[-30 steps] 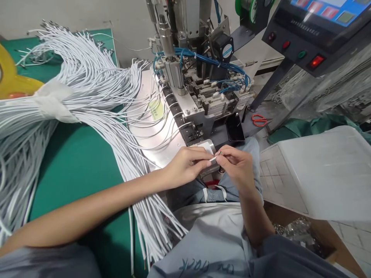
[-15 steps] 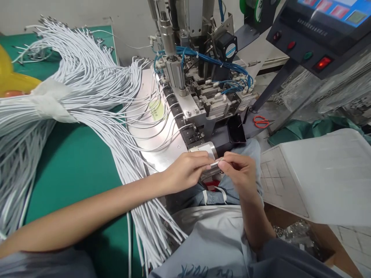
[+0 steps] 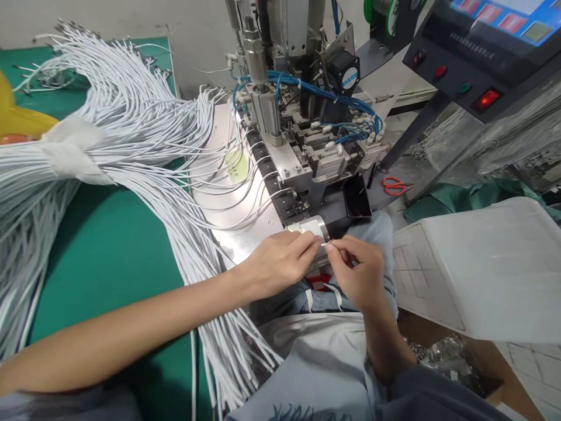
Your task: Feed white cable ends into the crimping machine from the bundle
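My left hand (image 3: pixel 284 262) is closed in a pinch on a thin white cable (image 3: pixel 323 244), of which only a short end shows between the hands. Facing it, my right hand (image 3: pixel 357 269) pinches the tip of that cable with thumb and forefinger. Both hands are just in front of a metal bench machine (image 3: pixel 302 169). To the left lies a big bundle of white cables (image 3: pixel 149 193), wrapped with a white band (image 3: pixel 74 149). Several of its cables run over a metal plate (image 3: pixel 245 231) into a row of slots on the machine.
A green mat (image 3: pixel 114 245) lies under the bundle. At the right stand a control panel (image 3: pixel 477 58) with a lit red switch, red-handled scissors (image 3: pixel 394 186), a small black tray (image 3: pixel 357 196) and a white plastic bin (image 3: pixel 491 263). Something yellow (image 3: pixel 26 117) is at the left edge.
My hands have shifted slightly; the right one moved a little left and down. Less of the white cable end shows between them now. The machine and bundle look the same.
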A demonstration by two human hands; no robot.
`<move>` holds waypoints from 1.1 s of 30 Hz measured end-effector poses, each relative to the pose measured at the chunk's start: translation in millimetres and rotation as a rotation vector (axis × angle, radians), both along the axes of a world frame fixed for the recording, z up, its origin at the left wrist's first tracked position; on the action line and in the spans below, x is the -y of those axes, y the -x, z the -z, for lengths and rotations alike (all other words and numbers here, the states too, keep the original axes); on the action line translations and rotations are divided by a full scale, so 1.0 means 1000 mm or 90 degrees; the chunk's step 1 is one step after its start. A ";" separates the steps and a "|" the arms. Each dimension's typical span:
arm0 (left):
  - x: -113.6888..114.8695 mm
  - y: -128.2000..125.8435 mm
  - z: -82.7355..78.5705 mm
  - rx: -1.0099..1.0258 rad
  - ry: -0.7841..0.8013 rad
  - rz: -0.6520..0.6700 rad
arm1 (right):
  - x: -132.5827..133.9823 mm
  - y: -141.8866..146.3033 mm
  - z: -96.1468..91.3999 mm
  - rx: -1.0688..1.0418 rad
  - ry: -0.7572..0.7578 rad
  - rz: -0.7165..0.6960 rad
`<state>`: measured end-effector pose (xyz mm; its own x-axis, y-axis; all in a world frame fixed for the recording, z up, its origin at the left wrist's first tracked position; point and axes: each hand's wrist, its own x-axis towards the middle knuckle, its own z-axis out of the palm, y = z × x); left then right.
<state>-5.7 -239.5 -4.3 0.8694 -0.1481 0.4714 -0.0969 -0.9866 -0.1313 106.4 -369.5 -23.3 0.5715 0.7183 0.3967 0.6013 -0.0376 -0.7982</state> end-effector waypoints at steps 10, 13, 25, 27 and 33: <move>0.003 -0.004 -0.005 -0.104 0.634 0.049 | -0.009 0.007 0.003 -0.086 -0.131 0.026; -0.005 -0.009 -0.015 -0.135 0.674 0.014 | -0.019 0.004 0.000 -0.107 -0.111 0.035; -0.033 -0.029 -0.025 -0.108 0.640 -0.047 | -0.049 -0.053 -0.017 0.180 -0.093 -0.090; -0.033 -0.028 -0.024 -0.116 0.677 -0.059 | -0.051 -0.053 -0.017 0.204 -0.119 -0.085; -0.032 -0.026 -0.023 -0.085 0.786 -0.074 | -0.057 -0.046 -0.013 0.073 -0.188 -0.069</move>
<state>20.7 -207.4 18.9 0.8991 0.4119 0.1478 0.0577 -0.4464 0.8930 152.5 -312.9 -10.3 0.4375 0.6174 0.6538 0.6751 0.2547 -0.6924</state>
